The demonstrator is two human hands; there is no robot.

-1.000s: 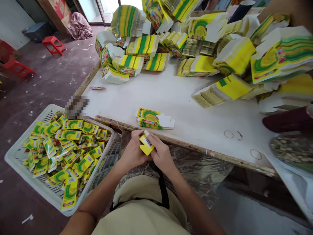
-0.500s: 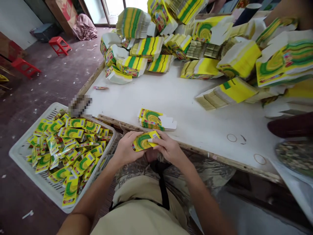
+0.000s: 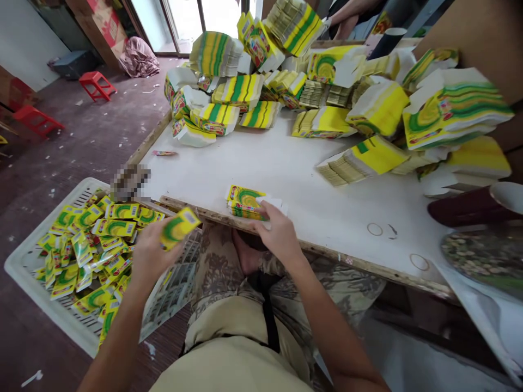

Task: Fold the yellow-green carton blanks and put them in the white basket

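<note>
Left hand (image 3: 149, 253) clamps a yellow-green cardboard box (image 3: 180, 226) over the white plastic basket (image 3: 44, 307) rim, seemingly putting it aside; right hand (image 3: 278, 231), fingertips apart, perhaps touches a yellow-green carton stack (image 3: 243, 198) at the white worktop (image 3: 281, 158) front edge; light pinch wanted next

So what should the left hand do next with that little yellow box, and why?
Probably let the yellow box go into the white basket: the left hand holds it close by, similar boxes lie inside, and the right hand is at the small carton stack.
</note>
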